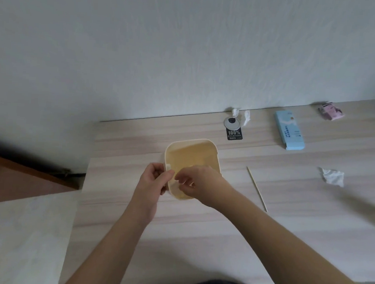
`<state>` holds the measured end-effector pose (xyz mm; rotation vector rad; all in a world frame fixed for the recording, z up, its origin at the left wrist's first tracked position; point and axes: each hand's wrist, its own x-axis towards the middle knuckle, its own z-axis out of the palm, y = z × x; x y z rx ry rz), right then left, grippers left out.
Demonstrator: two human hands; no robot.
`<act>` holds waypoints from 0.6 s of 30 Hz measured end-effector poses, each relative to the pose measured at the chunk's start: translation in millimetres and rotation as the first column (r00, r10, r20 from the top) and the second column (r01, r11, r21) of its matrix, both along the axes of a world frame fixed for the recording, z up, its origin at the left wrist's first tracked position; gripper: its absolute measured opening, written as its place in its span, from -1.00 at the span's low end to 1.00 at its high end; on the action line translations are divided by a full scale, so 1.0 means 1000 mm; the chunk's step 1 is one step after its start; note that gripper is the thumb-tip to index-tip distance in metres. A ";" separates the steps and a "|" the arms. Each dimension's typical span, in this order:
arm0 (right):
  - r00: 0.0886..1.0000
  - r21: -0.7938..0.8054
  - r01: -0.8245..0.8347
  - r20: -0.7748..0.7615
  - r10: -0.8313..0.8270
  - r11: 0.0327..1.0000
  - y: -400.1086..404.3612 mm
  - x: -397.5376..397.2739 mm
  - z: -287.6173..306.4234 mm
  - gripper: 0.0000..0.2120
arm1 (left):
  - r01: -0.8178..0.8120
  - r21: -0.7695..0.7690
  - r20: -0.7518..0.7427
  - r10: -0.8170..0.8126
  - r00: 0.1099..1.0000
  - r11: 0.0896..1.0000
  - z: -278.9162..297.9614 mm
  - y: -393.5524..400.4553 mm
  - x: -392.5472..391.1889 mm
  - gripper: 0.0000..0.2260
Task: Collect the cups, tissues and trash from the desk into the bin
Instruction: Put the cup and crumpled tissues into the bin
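A small cream-yellow bin (192, 155) stands on the wooden desk (198, 230), its inside showing nothing that I can make out. My left hand (156, 177) grips its near-left rim, thumb over the edge. My right hand (198, 183) hangs over the near rim with curled fingers, and whether they pinch something is hidden. On the desk lie a crumpled tissue (333, 176) at the right, torn tissue bits (241, 114) by the wall, a thin wooden stick (257, 189), a black tag (234, 133), a blue box (289, 130) and a pink wrapper (331, 111).
The desk butts against a white wall (187, 54). A round cable grommet (232, 122) sits near the back edge. To the left, the desk ends above a pale tiled floor (23, 230) and a brown wooden piece (15, 175). A blurred shape crosses the right edge.
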<state>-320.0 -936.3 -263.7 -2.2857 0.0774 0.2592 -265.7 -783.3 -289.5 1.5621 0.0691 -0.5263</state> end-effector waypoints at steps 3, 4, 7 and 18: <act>0.981 0.040 0.161 0.104 -0.164 0.986 -0.001 -0.014 0.009 -0.81 | 0.055 -0.028 -0.012 -0.055 0.998 0.998 -0.002 0.006 0.003 -0.93; 0.963 0.058 0.211 0.159 -0.217 0.976 -0.001 -0.019 0.013 -0.83 | 0.072 -0.039 -0.020 -0.073 0.997 0.997 -0.002 0.008 0.005 -0.93; 0.902 0.128 0.327 0.252 -0.349 0.936 -0.004 -0.031 0.025 -0.86 | 0.101 -0.062 -0.023 -0.102 0.994 0.993 -0.003 0.012 0.011 -0.93; 0.765 0.017 0.545 0.398 -0.506 0.838 -0.030 -0.068 0.046 -0.85 | 0.203 -0.137 -0.057 -0.212 0.976 0.970 0.001 0.008 0.011 -0.77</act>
